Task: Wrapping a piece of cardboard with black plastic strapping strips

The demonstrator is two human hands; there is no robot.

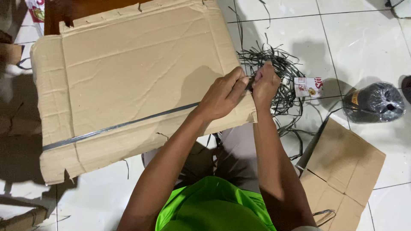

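A large flattened cardboard sheet (128, 72) lies on the white tiled floor in front of me. A dark plastic strap (120, 125) runs across it from the left edge to the right edge. My left hand (222, 96) and my right hand (264, 83) meet at the sheet's right edge, both pinching the strap's end there. Just beyond my hands lies a tangle of loose dark strapping (278, 72).
A dark roll wrapped in plastic (376, 102) sits on the floor at the right. A small red and white packet (309, 87) lies beside the tangle. A second cardboard piece (342, 171) is at lower right. More cardboard scraps (13, 128) lie at the left.
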